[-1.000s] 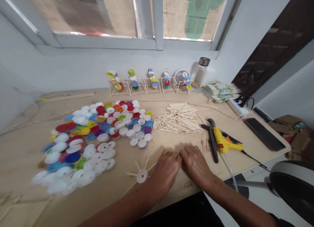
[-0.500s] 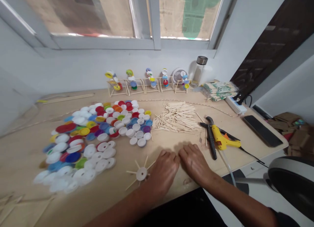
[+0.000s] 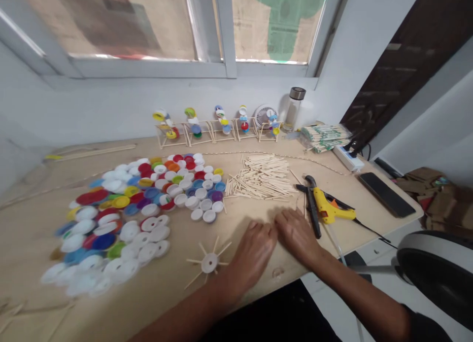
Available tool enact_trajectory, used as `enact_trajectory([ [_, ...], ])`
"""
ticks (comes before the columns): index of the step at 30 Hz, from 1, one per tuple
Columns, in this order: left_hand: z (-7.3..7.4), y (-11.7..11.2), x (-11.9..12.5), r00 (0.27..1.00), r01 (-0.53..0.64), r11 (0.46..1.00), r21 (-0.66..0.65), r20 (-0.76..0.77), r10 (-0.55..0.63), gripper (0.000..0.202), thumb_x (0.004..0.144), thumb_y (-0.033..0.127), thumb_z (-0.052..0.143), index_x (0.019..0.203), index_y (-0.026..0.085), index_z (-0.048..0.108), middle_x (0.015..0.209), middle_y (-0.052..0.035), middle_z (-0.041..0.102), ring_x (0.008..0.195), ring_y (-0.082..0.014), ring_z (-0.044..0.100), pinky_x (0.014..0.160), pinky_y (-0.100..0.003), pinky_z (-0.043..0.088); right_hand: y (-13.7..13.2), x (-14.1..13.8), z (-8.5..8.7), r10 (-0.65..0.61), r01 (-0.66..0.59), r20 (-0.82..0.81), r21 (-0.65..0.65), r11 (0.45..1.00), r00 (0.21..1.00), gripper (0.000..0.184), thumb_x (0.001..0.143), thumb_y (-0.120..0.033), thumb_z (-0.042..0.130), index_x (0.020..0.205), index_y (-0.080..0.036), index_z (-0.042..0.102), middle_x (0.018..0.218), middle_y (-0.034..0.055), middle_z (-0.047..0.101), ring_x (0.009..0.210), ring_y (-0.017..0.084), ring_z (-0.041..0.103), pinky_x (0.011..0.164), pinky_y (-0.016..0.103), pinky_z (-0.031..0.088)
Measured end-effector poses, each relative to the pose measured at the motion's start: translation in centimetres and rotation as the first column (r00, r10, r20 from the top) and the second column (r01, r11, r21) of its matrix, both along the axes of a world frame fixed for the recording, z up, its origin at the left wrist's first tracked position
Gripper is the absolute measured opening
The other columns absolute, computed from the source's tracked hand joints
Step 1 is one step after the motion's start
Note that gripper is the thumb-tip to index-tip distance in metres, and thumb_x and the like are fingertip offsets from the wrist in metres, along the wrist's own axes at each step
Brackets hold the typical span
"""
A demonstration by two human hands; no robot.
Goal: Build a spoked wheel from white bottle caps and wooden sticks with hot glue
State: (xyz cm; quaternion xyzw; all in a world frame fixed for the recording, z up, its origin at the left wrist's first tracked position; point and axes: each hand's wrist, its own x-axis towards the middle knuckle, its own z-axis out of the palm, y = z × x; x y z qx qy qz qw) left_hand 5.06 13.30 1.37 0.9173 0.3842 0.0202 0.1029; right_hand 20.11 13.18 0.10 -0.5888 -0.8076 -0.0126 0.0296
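Note:
My left hand (image 3: 252,254) and my right hand (image 3: 296,234) lie side by side, palms down, on the wooden table (image 3: 33,219) near its front edge. Their fingers are stretched out flat and hold nothing. Just left of my left hand lies a white bottle cap with several thin sticks (image 3: 209,262) radiating from it like spokes. A pile of short wooden sticks (image 3: 261,177) sits beyond my hands. To the right of my right hand lie black pliers (image 3: 311,207) and a yellow glue gun (image 3: 330,210).
A wide spread of coloured and white bottle caps (image 3: 136,209) covers the table's left half. Several small stick-and-cap models (image 3: 218,122), a small fan (image 3: 263,114) and a bottle (image 3: 293,109) line the back wall. A phone (image 3: 386,193), a power strip (image 3: 343,157) and bundled sticks (image 3: 323,136) lie right.
Both hands have slid slightly forward toward the stick pile and stay flat. The view has shifted a little to the right; nothing was picked up.

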Motion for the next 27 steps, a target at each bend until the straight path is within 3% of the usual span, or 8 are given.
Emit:
enact_trajectory([
  [4,0.1,2.1,0.0,0.999,-0.036,0.999,0.022,-0.002,0.036,0.021,0.086,0.005,0.041,0.083,0.013,0.060,0.084,-0.0104,0.063,0.086,-0.0242,0.057,0.081,-0.039,0.040,1.9,0.2,0.1,-0.057,0.056,0.012,0.041,0.998,0.998,0.014,0.088,-0.007,0.047,0.083,-0.015,0.057,0.087,0.0104,0.065,0.084,0.023,0.055,0.076,0.033,0.032],
  [10,0.4,-0.4,-1.7,0.998,-0.001,1.000,-0.017,0.067,0.002,0.017,0.086,0.009,0.047,0.081,0.017,0.061,0.084,-0.0049,0.064,0.082,-0.0191,0.057,0.079,-0.033,0.039,0.1,1.0,-0.5,0.018,-0.018,0.005,0.003,1.000,1.000,0.015,0.084,-0.007,0.053,0.075,-0.019,0.057,0.076,0.0025,0.064,0.078,0.020,0.056,0.074,0.030,0.031],
  [13,0.8,0.3,-2.3,0.992,-0.097,0.995,-0.026,0.075,0.098,0.018,0.086,0.009,0.046,0.083,0.019,0.062,0.085,-0.0053,0.065,0.084,-0.0198,0.057,0.079,-0.034,0.039,1.5,2.2,-0.3,-0.053,0.052,0.009,0.027,0.998,0.999,0.017,0.087,-0.007,0.048,0.077,-0.017,0.057,0.080,0.0051,0.065,0.081,0.020,0.056,0.073,0.030,0.031],
  [17,1.3,2.1,-1.8,0.982,-0.189,0.982,0.014,-0.017,0.189,0.022,0.083,0.004,0.042,0.083,0.013,0.062,0.086,-0.0128,0.065,0.085,-0.0260,0.058,0.077,-0.041,0.039,3.1,2.9,0.1,-0.111,0.109,0.037,0.059,0.992,0.993,0.015,0.087,-0.005,0.046,0.083,-0.015,0.057,0.088,0.0102,0.065,0.084,0.022,0.056,0.074,0.032,0.030],
  [19,1.3,1.6,-1.1,0.984,-0.174,0.985,0.009,-0.030,0.174,0.022,0.082,0.003,0.041,0.083,0.011,0.062,0.086,-0.0141,0.065,0.083,-0.0262,0.059,0.077,-0.042,0.039,2.3,2.4,0.0,-0.096,0.094,0.048,0.051,0.994,0.994,0.015,0.086,-0.005,0.048,0.082,-0.015,0.057,0.085,0.0093,0.065,0.082,0.022,0.056,0.075,0.031,0.031],
  [23,1.2,0.1,0.1,0.997,-0.064,0.998,-0.025,-0.036,0.063,0.019,0.081,0.004,0.046,0.081,0.015,0.062,0.084,-0.0083,0.067,0.079,-0.0204,0.059,0.079,-0.035,0.040,0.5,1.4,-0.5,-0.048,0.047,0.050,0.015,0.999,0.998,0.015,0.086,-0.007,0.050,0.077,-0.018,0.057,0.079,0.0057,0.064,0.081,0.021,0.056,0.076,0.031,0.031],
  [27,1.0,2.4,-0.3,0.989,-0.134,0.991,0.003,-0.067,0.134,0.023,0.084,0.005,0.040,0.085,0.012,0.062,0.086,-0.0125,0.066,0.084,-0.0235,0.059,0.080,-0.040,0.039,2.0,1.2,-0.3,-0.088,0.087,0.046,0.018,0.996,0.995,0.014,0.089,-0.008,0.046,0.085,-0.016,0.057,0.086,0.0084,0.064,0.084,0.022,0.055,0.077,0.032,0.032],
])
